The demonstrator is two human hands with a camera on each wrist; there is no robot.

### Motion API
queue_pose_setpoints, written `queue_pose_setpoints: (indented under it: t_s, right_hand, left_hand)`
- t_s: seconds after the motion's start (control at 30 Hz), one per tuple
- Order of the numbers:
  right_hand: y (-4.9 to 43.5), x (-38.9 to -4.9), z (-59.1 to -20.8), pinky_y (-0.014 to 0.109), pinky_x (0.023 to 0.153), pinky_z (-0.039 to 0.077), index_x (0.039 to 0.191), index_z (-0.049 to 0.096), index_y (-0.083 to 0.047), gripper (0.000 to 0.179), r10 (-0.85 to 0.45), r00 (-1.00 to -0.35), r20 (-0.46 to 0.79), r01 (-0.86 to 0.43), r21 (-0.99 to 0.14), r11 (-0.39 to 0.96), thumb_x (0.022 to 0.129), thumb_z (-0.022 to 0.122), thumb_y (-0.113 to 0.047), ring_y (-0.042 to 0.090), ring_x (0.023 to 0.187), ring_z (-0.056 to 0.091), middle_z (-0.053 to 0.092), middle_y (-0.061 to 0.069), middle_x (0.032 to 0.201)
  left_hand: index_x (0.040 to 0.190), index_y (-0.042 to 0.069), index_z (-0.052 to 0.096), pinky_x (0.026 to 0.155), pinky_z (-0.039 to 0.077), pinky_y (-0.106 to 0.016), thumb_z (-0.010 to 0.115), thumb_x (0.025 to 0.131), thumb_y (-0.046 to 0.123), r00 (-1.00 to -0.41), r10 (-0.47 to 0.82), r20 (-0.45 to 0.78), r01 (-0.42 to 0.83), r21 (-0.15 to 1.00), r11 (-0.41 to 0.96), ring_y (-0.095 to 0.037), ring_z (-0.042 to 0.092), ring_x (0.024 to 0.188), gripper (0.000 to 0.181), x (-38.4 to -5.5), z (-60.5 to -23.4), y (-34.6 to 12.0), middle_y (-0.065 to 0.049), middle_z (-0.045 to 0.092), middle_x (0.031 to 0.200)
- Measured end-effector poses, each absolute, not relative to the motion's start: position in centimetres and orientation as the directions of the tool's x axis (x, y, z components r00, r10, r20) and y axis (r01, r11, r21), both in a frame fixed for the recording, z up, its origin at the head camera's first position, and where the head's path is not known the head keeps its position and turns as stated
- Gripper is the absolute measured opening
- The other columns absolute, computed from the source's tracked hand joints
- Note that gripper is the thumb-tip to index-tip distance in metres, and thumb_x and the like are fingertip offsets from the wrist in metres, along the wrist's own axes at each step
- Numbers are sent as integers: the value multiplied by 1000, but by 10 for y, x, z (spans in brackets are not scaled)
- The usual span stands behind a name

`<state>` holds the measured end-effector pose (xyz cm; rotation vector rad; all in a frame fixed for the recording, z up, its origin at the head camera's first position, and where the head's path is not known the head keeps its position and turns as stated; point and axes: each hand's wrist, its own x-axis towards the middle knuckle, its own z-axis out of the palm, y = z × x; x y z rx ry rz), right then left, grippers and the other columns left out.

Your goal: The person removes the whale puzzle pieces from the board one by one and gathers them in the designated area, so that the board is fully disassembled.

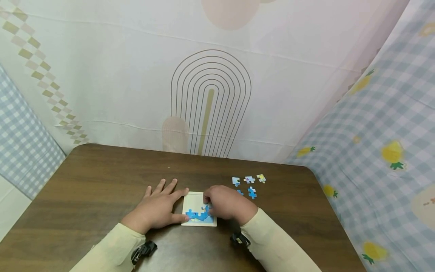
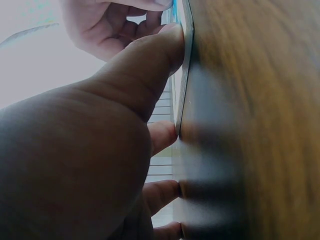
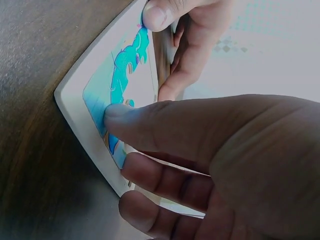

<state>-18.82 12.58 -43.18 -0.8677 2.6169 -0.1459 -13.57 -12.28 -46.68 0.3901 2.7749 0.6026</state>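
Note:
A small jigsaw tray [image 1: 192, 199] with a pale rim lies on the table. Joined blue puzzle pieces [image 1: 197, 217] fill its near part; the far part is bare. My left hand [image 1: 158, 209] lies flat at the tray's left side with fingers spread. Its thumb [image 2: 172, 42] presses on the tray's near left corner, and the index fingertip touches the far left edge. Over the tray's right side, my right hand [image 1: 225, 204] has curled fingers and pinches a blue puzzle piece [image 1: 205, 207]. In the right wrist view its thumb [image 3: 120, 117] covers part of the picture; the index fingertip is hidden.
Several loose puzzle pieces [image 1: 249, 180] lie beyond my right hand, one partly hidden by it. The brown wooden table [image 1: 102, 181] reaches back to a patterned cloth [image 1: 136, 94]. A checked cloth [image 1: 360, 151] hangs along the right side.

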Motion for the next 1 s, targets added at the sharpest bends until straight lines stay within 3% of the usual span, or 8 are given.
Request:
queue_pose_setpoints:
  t_s: [0.23,0.4,0.53,0.7,0.87,1.0]
  right_hand:
    - [127,-185,-434,30,72,48,98,69,-19,20,-595,-748,-293,-534,-267,802,97,87,-10,12,78,52,58,-7,88]
    - [125,-170,-446,26,62,35,82,56,-23,35,-689,-692,-216,-638,-263,724,93,78,2,9,70,41,47,-9,81]
    - [124,-165,-450,24,60,31,79,55,-25,37,-738,-654,-166,-699,-239,674,92,71,6,8,69,37,45,-10,81]
    - [133,-171,-447,22,70,43,81,69,-22,33,-764,-625,-158,-701,-316,639,93,70,8,5,78,47,56,-12,83]
    - [143,-176,-447,23,87,59,100,87,-21,24,-783,-607,-134,-700,-377,607,103,72,-3,-2,92,66,78,-13,100]
    - [149,-177,-444,28,94,63,112,89,-18,24,-762,-637,-120,-662,-422,620,108,68,-9,0,104,73,83,-10,113]
  left_hand:
    - [172,36,49,127,15,-90,78,93,77,-925,317,-207,202,437,876,-59,16,171,94,-136,-467,-123,-18,26,187]
    - [172,36,49,127,15,-89,78,94,77,-924,321,-208,204,440,874,-58,15,172,93,-135,-467,-124,-17,25,187]
    - [172,36,49,127,15,-89,77,94,77,-924,325,-203,207,448,870,-59,15,172,93,-135,-469,-124,-18,25,187]
    - [172,36,49,127,15,-89,77,93,77,-925,319,-207,202,444,873,-58,15,172,93,-134,-470,-124,-18,26,187]
    - [172,36,49,128,15,-89,77,93,78,-926,315,-208,202,432,879,-58,16,172,93,-135,-469,-123,-17,26,187]
    - [172,36,50,127,15,-90,77,92,79,-928,313,-203,202,431,879,-59,16,171,94,-135,-467,-123,-18,27,187]
